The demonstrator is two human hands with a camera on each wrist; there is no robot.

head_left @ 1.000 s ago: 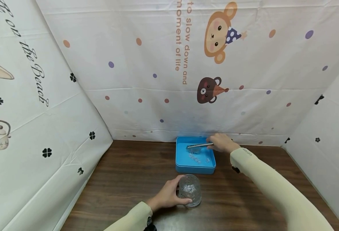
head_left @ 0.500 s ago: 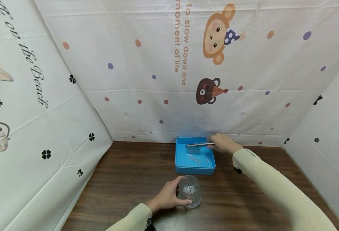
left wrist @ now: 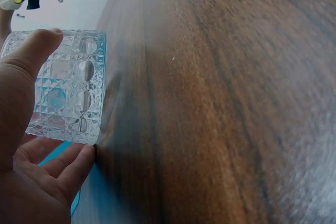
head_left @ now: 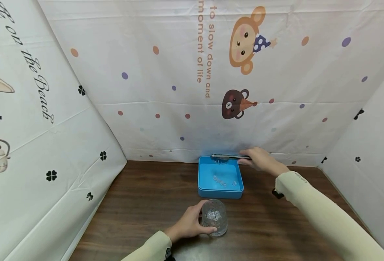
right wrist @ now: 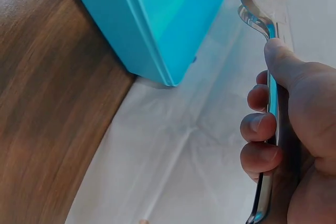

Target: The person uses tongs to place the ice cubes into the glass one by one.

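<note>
My left hand (head_left: 189, 223) grips a clear cut-glass tumbler (head_left: 215, 217), thumb on the near side and fingers on the far side. In the left wrist view the tumbler (left wrist: 68, 87) stands on the table, its patterned wall between thumb and fingers. Shiny, clear bits show inside it from above. My right hand (head_left: 260, 159) holds metal serving tongs (head_left: 228, 156) over the back rim of a blue tray (head_left: 208, 194). The right wrist view shows the tongs' (right wrist: 257, 6) forked and spoon-like ends close together; no piece is visible between them. Several clear, ice-like pieces (head_left: 220, 181) lie in the tray.
The dark wooden table (head_left: 146, 195) carries the tray at its back edge, against a white printed cloth (head_left: 166, 123). More cloth (head_left: 81, 159) hangs along the left side, and another sheet (head_left: 375, 181) on the right.
My right hand has lifted the tongs from inside the tray, back and to the right toward its back rim. The left hand and tumbler hold still.
</note>
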